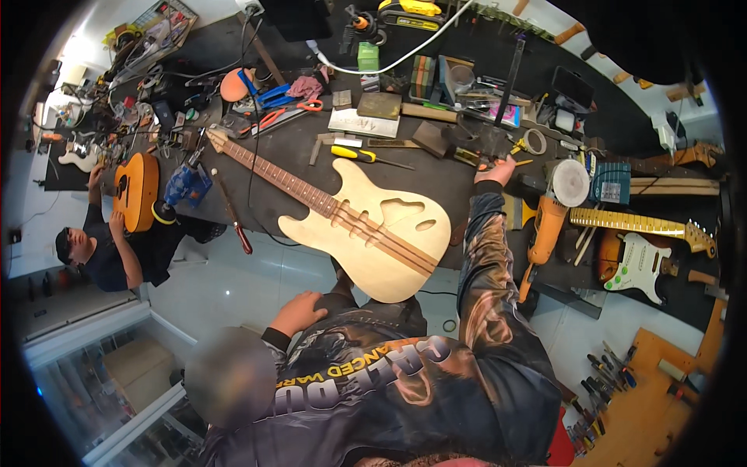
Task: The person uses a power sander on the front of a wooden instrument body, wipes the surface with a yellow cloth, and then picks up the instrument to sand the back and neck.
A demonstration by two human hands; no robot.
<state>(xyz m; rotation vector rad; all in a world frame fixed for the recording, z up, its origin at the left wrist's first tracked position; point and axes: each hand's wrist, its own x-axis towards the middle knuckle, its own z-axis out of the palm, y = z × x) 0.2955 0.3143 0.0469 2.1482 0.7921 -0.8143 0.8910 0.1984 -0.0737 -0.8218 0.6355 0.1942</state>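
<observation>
An unfinished pale guitar body [401,249] with a striped centre and a routed cavity lies on the dark workbench [264,202], joined to a fretted neck [272,174]. My left hand [299,311] rests on my thigh below the guitar, fingers loosely spread. My right hand [496,171] reaches to the bench right of the guitar, closed on something small that I cannot make out, among small tools and a roll of tape [534,142]. A yellow-handled screwdriver [352,153] lies above the guitar body.
An orange power tool with a round pad [551,218] lies right of my arm, near another guitar [634,268]. At the left, a person [101,257] holds an acoustic guitar [136,191]. A chisel-like tool [232,210] lies left of the neck. Tool racks [618,377] stand lower right.
</observation>
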